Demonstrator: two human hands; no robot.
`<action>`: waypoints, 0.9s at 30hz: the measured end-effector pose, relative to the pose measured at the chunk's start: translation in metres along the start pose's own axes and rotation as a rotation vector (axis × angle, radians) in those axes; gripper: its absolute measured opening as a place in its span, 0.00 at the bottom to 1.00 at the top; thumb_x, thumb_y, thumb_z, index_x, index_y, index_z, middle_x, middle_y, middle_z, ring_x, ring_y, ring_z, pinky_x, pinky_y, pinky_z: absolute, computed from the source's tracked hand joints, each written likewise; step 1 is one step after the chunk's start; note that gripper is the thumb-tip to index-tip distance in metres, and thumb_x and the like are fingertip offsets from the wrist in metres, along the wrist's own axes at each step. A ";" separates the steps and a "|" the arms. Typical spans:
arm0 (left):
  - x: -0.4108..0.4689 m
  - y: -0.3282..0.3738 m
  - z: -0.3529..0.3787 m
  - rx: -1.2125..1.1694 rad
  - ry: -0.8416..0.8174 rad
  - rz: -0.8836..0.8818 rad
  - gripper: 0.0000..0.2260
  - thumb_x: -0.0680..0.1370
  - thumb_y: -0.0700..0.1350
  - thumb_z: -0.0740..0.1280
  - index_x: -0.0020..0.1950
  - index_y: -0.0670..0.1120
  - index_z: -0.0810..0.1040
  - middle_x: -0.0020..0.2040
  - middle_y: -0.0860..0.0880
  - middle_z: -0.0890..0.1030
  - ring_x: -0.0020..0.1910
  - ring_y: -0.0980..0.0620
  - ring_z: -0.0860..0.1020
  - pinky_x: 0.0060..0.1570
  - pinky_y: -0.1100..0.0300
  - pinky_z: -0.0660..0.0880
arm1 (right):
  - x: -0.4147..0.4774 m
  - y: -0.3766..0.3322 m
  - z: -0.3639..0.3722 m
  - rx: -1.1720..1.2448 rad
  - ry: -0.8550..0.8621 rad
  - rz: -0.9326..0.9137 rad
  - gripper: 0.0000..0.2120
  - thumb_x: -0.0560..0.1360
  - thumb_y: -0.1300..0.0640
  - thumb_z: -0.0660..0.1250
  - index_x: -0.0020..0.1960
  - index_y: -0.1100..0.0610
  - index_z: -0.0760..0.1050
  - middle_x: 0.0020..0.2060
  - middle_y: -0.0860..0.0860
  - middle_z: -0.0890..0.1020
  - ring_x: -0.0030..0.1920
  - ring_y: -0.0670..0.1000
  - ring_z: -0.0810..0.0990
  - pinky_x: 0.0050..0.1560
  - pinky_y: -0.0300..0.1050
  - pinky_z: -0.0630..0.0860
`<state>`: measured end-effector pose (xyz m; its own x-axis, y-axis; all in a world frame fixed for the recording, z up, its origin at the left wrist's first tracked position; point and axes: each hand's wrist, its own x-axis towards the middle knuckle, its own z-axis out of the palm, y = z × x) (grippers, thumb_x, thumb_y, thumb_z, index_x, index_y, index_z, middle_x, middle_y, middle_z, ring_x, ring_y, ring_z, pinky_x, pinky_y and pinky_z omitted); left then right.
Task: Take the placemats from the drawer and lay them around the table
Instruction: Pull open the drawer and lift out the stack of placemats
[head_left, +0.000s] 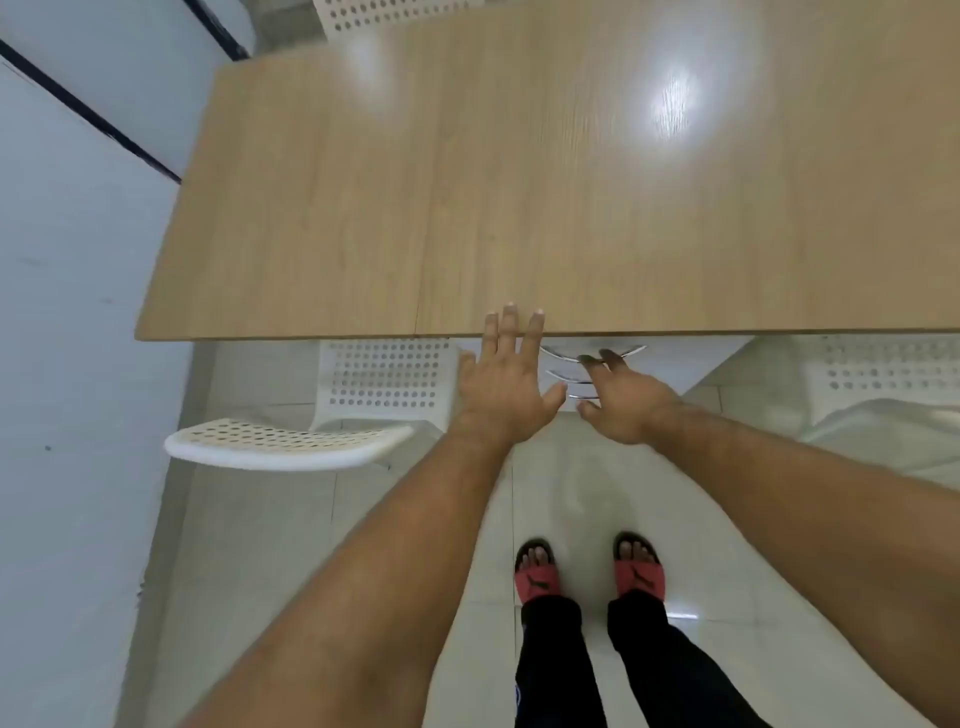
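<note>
Fingers of my left hand are straight and spread, tips on the tabletop's near edge. My right hand, fingers loosely open, is at the top chrome handle of the white drawer unit beneath; placemats are hidden.

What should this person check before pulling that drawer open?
1. Right hand on top drawer handle: fingertips at it, not curled round it; not ok.
2. Left hand free: open, fingers over the wooden tabletop edge, holding nothing; ok.
3. Placemats inside drawer unit: drawers shut; cannot tell.
4. Tabletop ready for mats: the part in view is bare; ok.
5. White chair out of the drawer's path: stands to the left, apart; ok.
</note>
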<state>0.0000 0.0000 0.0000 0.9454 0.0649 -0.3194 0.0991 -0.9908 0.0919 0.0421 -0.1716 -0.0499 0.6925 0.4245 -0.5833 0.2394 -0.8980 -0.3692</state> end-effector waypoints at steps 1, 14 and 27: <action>0.003 -0.003 0.005 0.029 -0.023 0.013 0.40 0.78 0.65 0.57 0.81 0.53 0.39 0.82 0.46 0.39 0.81 0.45 0.41 0.72 0.34 0.56 | 0.005 -0.002 0.002 -0.025 0.004 0.013 0.34 0.80 0.42 0.57 0.81 0.50 0.48 0.81 0.53 0.49 0.71 0.62 0.70 0.66 0.57 0.72; -0.015 -0.018 0.037 -0.196 0.086 0.077 0.34 0.80 0.65 0.56 0.82 0.53 0.50 0.83 0.47 0.44 0.81 0.47 0.42 0.73 0.35 0.55 | -0.036 -0.045 0.033 -0.190 0.016 0.141 0.29 0.78 0.42 0.60 0.76 0.52 0.62 0.69 0.56 0.72 0.57 0.58 0.80 0.46 0.50 0.78; -0.116 -0.019 0.063 -0.172 -0.088 0.045 0.30 0.79 0.61 0.45 0.74 0.48 0.69 0.71 0.46 0.74 0.71 0.45 0.70 0.66 0.43 0.67 | -0.103 -0.044 0.058 -0.034 0.021 0.083 0.20 0.80 0.44 0.51 0.56 0.50 0.78 0.50 0.53 0.83 0.49 0.56 0.80 0.51 0.51 0.77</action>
<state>-0.1311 0.0037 -0.0242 0.9201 0.0027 -0.3916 0.1158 -0.9572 0.2654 -0.0787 -0.1694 -0.0156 0.7250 0.3458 -0.5956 0.2033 -0.9337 -0.2947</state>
